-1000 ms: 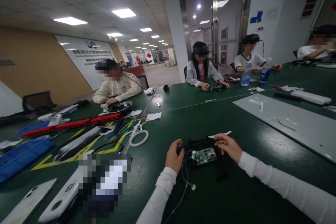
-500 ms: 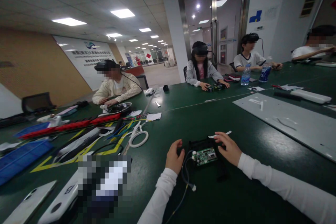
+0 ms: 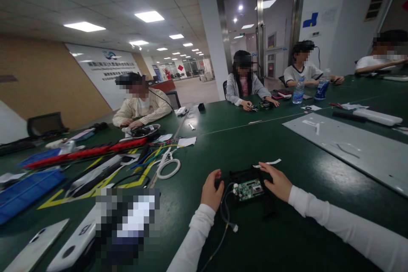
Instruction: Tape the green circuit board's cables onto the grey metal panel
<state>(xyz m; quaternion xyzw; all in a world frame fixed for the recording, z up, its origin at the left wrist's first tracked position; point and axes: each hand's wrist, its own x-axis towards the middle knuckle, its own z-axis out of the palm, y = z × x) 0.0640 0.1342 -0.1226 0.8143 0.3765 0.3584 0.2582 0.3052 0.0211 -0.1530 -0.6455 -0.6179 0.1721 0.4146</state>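
A small green circuit board (image 3: 248,189) lies in a black frame (image 3: 244,176) on the dark green table (image 3: 287,238), close in front of me. My left hand (image 3: 211,189) grips the frame's left end with curled fingers. My right hand (image 3: 276,182) rests against the frame's right side, fingers stretched along it. A thin cable with a white plug (image 3: 234,228) trails from the board toward me. A white paper strip (image 3: 268,162) lies just beyond the frame.
A grey metal panel (image 3: 350,146) lies to the right. To the left are a white cable coil (image 3: 168,166), coloured wires, a red strip (image 3: 86,151), blue trays (image 3: 25,189) and white devices (image 3: 76,242). Several other people sit along the table's far side, with water bottles (image 3: 298,92).
My right hand has slid slightly left and closer along the frame's right side. My left hand has stayed put.
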